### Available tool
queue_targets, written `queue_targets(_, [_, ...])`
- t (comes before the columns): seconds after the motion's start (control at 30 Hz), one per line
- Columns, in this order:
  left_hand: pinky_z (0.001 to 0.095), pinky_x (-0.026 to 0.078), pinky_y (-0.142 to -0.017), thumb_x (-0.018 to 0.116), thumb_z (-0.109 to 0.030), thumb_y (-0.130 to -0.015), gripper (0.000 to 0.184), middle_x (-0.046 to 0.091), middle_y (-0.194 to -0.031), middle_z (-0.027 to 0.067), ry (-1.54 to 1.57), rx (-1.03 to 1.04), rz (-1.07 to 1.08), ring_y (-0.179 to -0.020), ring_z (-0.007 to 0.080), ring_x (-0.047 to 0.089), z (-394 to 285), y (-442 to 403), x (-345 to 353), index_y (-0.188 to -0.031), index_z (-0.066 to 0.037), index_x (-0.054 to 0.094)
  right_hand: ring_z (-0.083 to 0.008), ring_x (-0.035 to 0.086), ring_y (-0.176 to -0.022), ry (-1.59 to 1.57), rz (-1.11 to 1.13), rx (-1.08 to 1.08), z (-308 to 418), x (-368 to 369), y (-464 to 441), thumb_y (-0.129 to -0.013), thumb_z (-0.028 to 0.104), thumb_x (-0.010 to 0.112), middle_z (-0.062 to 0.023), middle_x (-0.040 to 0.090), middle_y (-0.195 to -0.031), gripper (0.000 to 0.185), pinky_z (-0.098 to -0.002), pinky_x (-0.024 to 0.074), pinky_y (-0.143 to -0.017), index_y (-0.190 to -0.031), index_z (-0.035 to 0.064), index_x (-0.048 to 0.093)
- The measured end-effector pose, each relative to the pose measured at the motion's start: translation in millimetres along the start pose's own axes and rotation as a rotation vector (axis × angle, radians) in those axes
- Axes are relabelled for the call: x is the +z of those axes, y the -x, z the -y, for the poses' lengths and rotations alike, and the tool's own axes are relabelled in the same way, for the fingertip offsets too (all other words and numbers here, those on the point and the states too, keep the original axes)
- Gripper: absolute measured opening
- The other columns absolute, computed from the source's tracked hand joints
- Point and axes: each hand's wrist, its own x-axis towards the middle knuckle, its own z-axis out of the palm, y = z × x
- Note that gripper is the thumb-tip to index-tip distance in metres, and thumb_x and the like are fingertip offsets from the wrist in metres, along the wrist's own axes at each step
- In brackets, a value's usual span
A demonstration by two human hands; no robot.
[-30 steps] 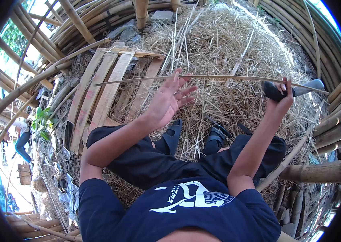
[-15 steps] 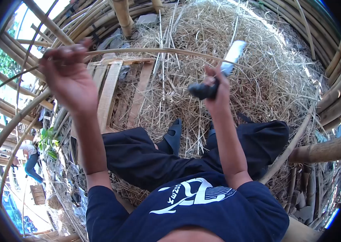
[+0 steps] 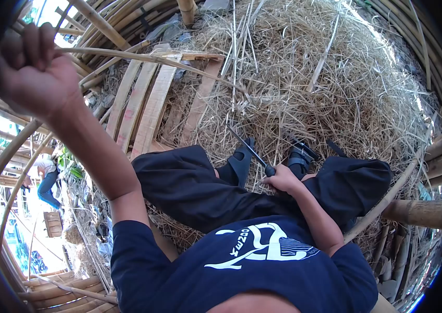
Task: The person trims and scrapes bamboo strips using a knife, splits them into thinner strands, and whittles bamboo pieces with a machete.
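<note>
Raised at the upper left, my left hand [image 3: 38,73] is closed round one end of a long, thin bamboo strip [image 3: 179,64]. The strip runs to the right, over a wooden pallet, and its free end hangs above the straw. Low between my knees, my right hand [image 3: 284,180] grips the dark handle of a large knife [image 3: 247,145]. Its blade points up and to the left, seen nearly edge-on, in front of my sandal [image 3: 239,166]. The strip and the blade are apart.
Dry straw [image 3: 289,99] covers the ground in front of me. A slatted wooden pallet [image 3: 150,107] lies to the left. Bamboo poles wall the place, and a thick bamboo pole [image 3: 422,213] juts in at right. Beyond the left side is another person [image 3: 47,180].
My left hand has moved up and left with the bamboo strip. My right hand has dropped toward my lap with the knife, whose blade has swung from upper right to upper left.
</note>
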Motion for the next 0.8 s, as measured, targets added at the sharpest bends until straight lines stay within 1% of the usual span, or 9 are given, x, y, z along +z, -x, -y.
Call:
queue_targets(0.07, [0.0272, 0.022, -0.047, 0.053, -0.023, -0.095, 0.040, 0.020, -0.057, -0.0030, 0.037, -0.028, -0.043, -0.048, 0.0103, 0.019, 12.6, 12.9, 5.7, -0.065, -0.015, 0.028, -0.0176, 0.061, -0.048, 0.155, -0.057, 0.010, -0.6, 0.3, 6.9, -0.075, 0.019, 0.076, -0.0092, 0.061, -0.055, 0.029, -0.0318, 0.0482, -0.048, -0.067, -0.0016, 0.056])
queue_targets(0.13, [0.0276, 0.022, -0.047, 0.055, -0.024, -0.095, 0.038, 0.023, -0.056, -0.0035, 0.053, -0.057, -0.020, -0.047, 0.0102, 0.021, 26.7, 20.2, 6.9, -0.067, -0.014, 0.031, -0.0182, 0.062, -0.048, 0.132, -0.060, 0.029, -3.8, 0.2, 5.2, -0.075, 0.019, 0.076, -0.0095, 0.062, -0.056, 0.029, -0.0319, 0.0487, -0.048, -0.067, -0.0016, 0.057])
queue_targets(0.23, [0.0271, 0.025, -0.048, 0.054, -0.025, -0.096, 0.023, 0.029, -0.057, -0.0028, 0.074, -0.109, -0.017, -0.048, 0.0104, 0.024, 48.6, 28.2, 7.8, -0.080, -0.012, 0.044, -0.0190, 0.064, -0.050, 0.122, -0.061, 0.040, -5.1, -3.8, 2.7, -0.075, 0.020, 0.075, -0.0108, 0.063, -0.058, 0.029, -0.0322, 0.0497, -0.049, -0.072, -0.0031, 0.058])
queue_targets(0.3, [0.0286, 0.028, -0.050, 0.049, -0.027, -0.099, 0.022, 0.033, -0.058, -0.0018, 0.034, -0.142, -0.068, -0.049, 0.0106, 0.026, 61.5, 32.8, 5.4, -0.086, -0.009, 0.049, -0.0203, 0.065, -0.051, 0.126, -0.160, 0.027, -0.4, -5.3, 6.4, -0.075, 0.021, 0.075, -0.0124, 0.064, -0.061, 0.031, -0.0334, 0.0509, -0.051, -0.078, -0.0054, 0.059])
queue_targets(0.37, [0.0307, 0.031, -0.053, 0.044, -0.029, -0.101, 0.024, 0.035, -0.060, -0.0010, 0.237, -0.204, -0.076, -0.051, 0.0112, 0.028, 76.4, 36.5, -3.7, -0.092, -0.008, 0.051, -0.0220, 0.066, -0.052, 0.161, -0.179, 0.011, -7.3, -8.4, 2.6, -0.075, 0.022, 0.075, -0.0143, 0.065, -0.064, 0.034, -0.0342, 0.0520, -0.054, -0.082, -0.0073, 0.059])
queue_targets(0.43, [0.0328, 0.032, -0.055, 0.042, -0.029, -0.102, 0.028, 0.036, -0.060, -0.0005, 0.162, -0.208, -0.088, -0.053, 0.0117, 0.029, 76.5, 36.9, 0.4, -0.089, -0.006, 0.051, -0.0233, 0.066, -0.054, 0.194, -0.194, 0.004, 4.5, -13.7, 13.5, -0.075, 0.022, 0.075, -0.0155, 0.065, -0.065, 0.035, -0.0344, 0.0527, -0.056, -0.081, -0.0077, 0.058])
queue_targets(0.53, [0.0327, 0.031, -0.055, 0.041, -0.025, -0.102, 0.030, 0.035, -0.060, -0.0004, 0.057, -0.190, -0.128, -0.055, 0.0122, 0.030, 80.1, 35.1, -4.9, -0.080, -0.006, 0.048, -0.0221, 0.065, -0.051, 0.218, -0.186, 0.035, 20.2, -20.6, 31.1, -0.076, 0.020, 0.074, -0.0150, 0.065, -0.065, 0.032, -0.0333, 0.0521, -0.052, -0.080, -0.0075, 0.058])
queue_targets(0.6, [0.0322, 0.031, -0.054, 0.041, -0.023, -0.102, 0.028, 0.034, -0.060, -0.0007, 0.070, -0.176, -0.123, -0.055, 0.0118, 0.030, 81.3, 31.1, -10.4, -0.081, -0.007, 0.048, -0.0197, 0.064, -0.048, 0.195, -0.168, 0.010, 18.7, -24.7, 36.7, -0.078, 0.020, 0.073, -0.0141, 0.064, -0.063, 0.032, -0.0314, 0.0511, -0.047, -0.079, -0.0077, 0.057])
queue_targets(0.8, [0.0309, 0.028, -0.051, 0.043, -0.015, -0.099, 0.018, 0.031, -0.059, -0.0023, 0.059, -0.107, -0.132, -0.052, 0.0103, 0.028, 75.0, 20.5, -12.5, -0.082, -0.010, 0.046, -0.0186, 0.063, -0.046, 0.176, -0.222, -0.048, 42.3, -28.0, 56.0, -0.079, 0.021, 0.072, -0.0126, 0.062, -0.060, 0.033, -0.0313, 0.0500, -0.046, -0.079, -0.0076, 0.055])
